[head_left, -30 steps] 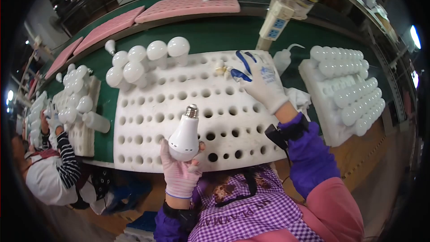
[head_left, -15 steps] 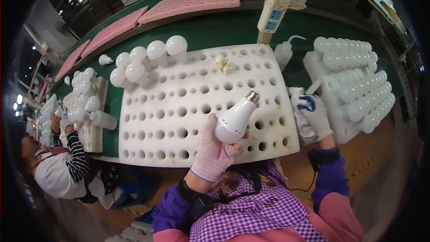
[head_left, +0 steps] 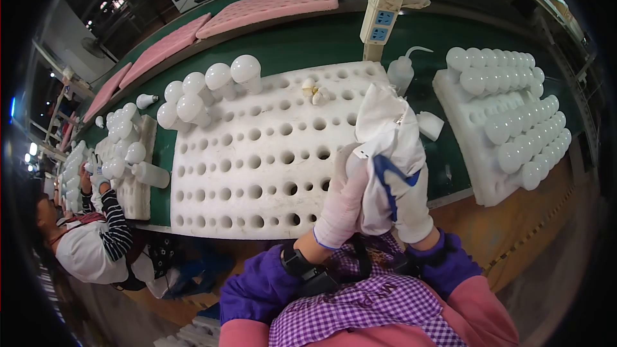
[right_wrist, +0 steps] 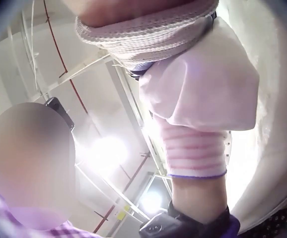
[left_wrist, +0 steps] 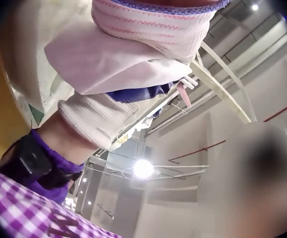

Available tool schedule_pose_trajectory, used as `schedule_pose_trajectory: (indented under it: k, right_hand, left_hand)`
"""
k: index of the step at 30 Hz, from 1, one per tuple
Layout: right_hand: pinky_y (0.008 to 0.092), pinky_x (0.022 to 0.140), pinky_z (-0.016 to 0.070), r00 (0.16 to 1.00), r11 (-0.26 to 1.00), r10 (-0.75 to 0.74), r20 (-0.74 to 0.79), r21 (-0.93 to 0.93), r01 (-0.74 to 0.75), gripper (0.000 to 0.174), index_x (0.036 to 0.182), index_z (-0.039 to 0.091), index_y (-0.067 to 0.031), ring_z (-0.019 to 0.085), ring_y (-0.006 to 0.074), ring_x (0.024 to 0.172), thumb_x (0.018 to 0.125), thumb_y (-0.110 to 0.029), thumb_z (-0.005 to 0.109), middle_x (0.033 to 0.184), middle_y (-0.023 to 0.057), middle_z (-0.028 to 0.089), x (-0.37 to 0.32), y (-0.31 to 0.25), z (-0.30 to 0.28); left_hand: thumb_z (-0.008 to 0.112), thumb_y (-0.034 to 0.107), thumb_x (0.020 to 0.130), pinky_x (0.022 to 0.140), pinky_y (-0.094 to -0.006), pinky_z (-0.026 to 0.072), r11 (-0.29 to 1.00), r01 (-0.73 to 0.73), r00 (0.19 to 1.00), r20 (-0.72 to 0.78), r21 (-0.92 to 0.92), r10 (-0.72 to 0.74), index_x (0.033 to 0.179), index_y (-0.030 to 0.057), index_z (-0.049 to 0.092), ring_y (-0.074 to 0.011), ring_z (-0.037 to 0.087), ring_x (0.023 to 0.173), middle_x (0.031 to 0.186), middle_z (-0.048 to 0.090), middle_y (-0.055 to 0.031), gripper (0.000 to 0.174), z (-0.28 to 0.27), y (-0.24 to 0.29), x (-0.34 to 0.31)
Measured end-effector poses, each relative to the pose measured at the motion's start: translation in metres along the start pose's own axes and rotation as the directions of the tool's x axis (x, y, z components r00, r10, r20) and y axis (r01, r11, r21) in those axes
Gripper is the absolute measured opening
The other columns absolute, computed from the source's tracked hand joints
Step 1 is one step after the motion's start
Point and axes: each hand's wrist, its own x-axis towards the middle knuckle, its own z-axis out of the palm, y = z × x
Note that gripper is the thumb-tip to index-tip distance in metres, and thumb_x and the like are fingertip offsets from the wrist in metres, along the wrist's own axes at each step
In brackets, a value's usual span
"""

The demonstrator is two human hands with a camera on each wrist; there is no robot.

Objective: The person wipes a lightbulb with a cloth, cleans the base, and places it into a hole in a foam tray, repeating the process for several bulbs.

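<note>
In the head view both hands meet above the right front of a white foam board (head_left: 270, 205) full of round holes. My left hand (head_left: 339, 209), in a pink-striped glove, holds a white light bulb (head_left: 355, 166), mostly hidden by a white cloth (head_left: 385, 115). My right hand (head_left: 411, 205), in a white glove with blue patches, grips the cloth around the bulb. Both wrist views show the cloth (left_wrist: 118, 59) hanging over the fingers and hiding them. Several large bulbs (head_left: 246, 71) stand base down at the board's far left.
A squeeze bottle (head_left: 400, 77) stands behind the board's right corner, near a power strip (head_left: 380, 19). Another foam board (head_left: 472, 170) with rows of bulbs sits at right. Small pale pieces (head_left: 317, 93) lie on the middle board. A person (head_left: 87, 244) works at left.
The left hand moved right with the bulb. The right hand left the small pale pieces, picked up the cloth at the board's right edge and brought it over the bulb.
</note>
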Motion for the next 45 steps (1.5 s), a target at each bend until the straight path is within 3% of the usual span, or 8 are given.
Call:
schedule_pose_trajectory:
  k: [9, 11, 19, 22, 27, 29, 37, 45]
  right_hand:
    - [0.0363, 0.092, 0.0439, 0.909, 0.782, -0.355, 0.218, -0.464, 0.416, 0.034, 0.115, 0.056, 0.002, 0.058, 0.0292, 0.101, 0.085, -0.015, 0.056, 0.109, 0.0157, 0.06, 0.033, 0.038, -0.047]
    - [0.0206, 0.074, 0.0487, 0.971, 0.926, 0.206, -0.121, 0.344, -0.154, 0.019, 0.103, 0.062, 0.0022, 0.06, 0.0099, 0.083, 0.086, -0.005, 0.061, 0.093, 0.0028, 0.064, 0.027, 0.01, -0.016]
    - [0.0233, 0.073, 0.0504, 0.969, 0.973, 0.223, -0.104, 0.09, -0.214, 0.021, 0.104, 0.064, 0.003, 0.063, 0.0121, 0.084, 0.084, -0.003, 0.062, 0.095, 0.0049, 0.066, 0.002, -0.006, 0.003]
    - [0.0258, 0.079, 0.0491, 0.861, 0.548, -0.378, 0.341, -0.667, 0.505, 0.028, 0.113, 0.06, -0.0018, 0.061, 0.0158, 0.095, 0.086, -0.008, 0.058, 0.103, 0.0047, 0.065, -0.001, 0.02, -0.016]
    - [0.0291, 0.09, 0.046, 0.794, 0.608, -0.391, 0.465, -0.518, 0.602, 0.042, 0.12, 0.054, 0.0002, 0.061, 0.0201, 0.098, 0.08, -0.009, 0.063, 0.107, 0.0097, 0.063, 0.022, 0.029, -0.025]
    - [0.0246, 0.081, 0.0487, 0.959, 0.928, 0.186, 0.213, 0.283, -0.243, 0.035, 0.112, 0.056, -0.0003, 0.061, 0.0127, 0.087, 0.08, -0.006, 0.066, 0.096, 0.0046, 0.063, 0.027, 0.023, -0.013]
    - [0.0234, 0.075, 0.0492, 0.942, 0.961, 0.177, 0.287, 0.158, -0.228, 0.04, 0.107, 0.055, -0.0008, 0.06, 0.0116, 0.081, 0.072, -0.008, 0.073, 0.093, 0.0017, 0.062, 0.0, -0.003, 0.008]
    - [0.0348, 0.084, 0.0498, 0.769, 0.841, 0.33, 0.548, 0.2, -0.503, 0.052, 0.119, 0.05, -0.0025, 0.057, 0.0215, 0.1, 0.077, -0.027, 0.069, 0.112, 0.0105, 0.056, -0.006, 0.039, 0.037]
  left_hand:
    - [0.058, 0.015, 0.087, 0.073, -0.0258, 0.047, 0.959, 0.006, 0.999, 0.048, 0.283, -0.021, 0.132, 0.0045, 0.031, -0.0129, 0.053, 0.087, 0.106, 0.052, -0.009, 0.053, -0.01, -0.014, -0.018]
    - [0.056, 0.012, 0.088, 0.076, -0.0256, 0.0464, 0.981, 0.047, 0.999, 0.019, 0.19, -0.051, 0.132, 0.0041, 0.032, -0.0114, 0.052, 0.09, 0.107, 0.052, -0.0092, 0.051, -0.007, -0.008, -0.017]
    - [0.055, 0.023, 0.093, 0.087, -0.0274, 0.0465, 0.686, -0.323, 0.946, 0.237, 0.652, 0.22, 0.131, 0.0037, 0.035, -0.0195, 0.055, 0.102, 0.114, 0.052, -0.0141, 0.047, -0.036, -0.006, 0.002]
    - [0.066, 0.023, 0.076, 0.089, -0.037, 0.0441, 0.579, -0.372, 0.928, 0.311, 0.725, 0.207, 0.13, -0.0011, 0.034, -0.0306, 0.055, 0.102, 0.115, 0.05, -0.0221, 0.066, -0.052, -0.009, 0.013]
    - [0.051, 0.048, 0.092, 0.049, -0.0253, 0.0461, 0.903, -0.171, 0.983, 0.135, 0.395, 0.127, 0.139, 0.0147, 0.028, -0.0161, 0.056, 0.061, 0.092, 0.061, -0.0063, 0.062, -0.04, -0.003, -0.007]
    - [0.047, 0.046, 0.094, 0.047, -0.0259, 0.045, 0.975, -0.02, 0.999, 0.049, 0.22, 0.01, 0.138, 0.0132, 0.03, -0.0153, 0.056, 0.061, 0.092, 0.061, -0.0074, 0.057, -0.043, 0.006, -0.007]
    - [0.054, 0.041, 0.092, 0.093, -0.032, 0.0486, 0.411, 0.768, 0.59, 0.792, -0.492, -0.156, 0.133, 0.0019, 0.035, -0.0278, 0.054, 0.112, 0.127, 0.048, -0.0199, 0.06, -0.082, 0.014, -0.011]
    - [0.055, 0.03, 0.093, 0.089, -0.0343, 0.0464, 0.944, -0.067, 0.993, 0.113, 0.324, 0.031, 0.14, 0.0088, 0.025, -0.0235, 0.053, 0.108, 0.122, 0.048, -0.0132, 0.059, -0.078, 0.013, -0.028]
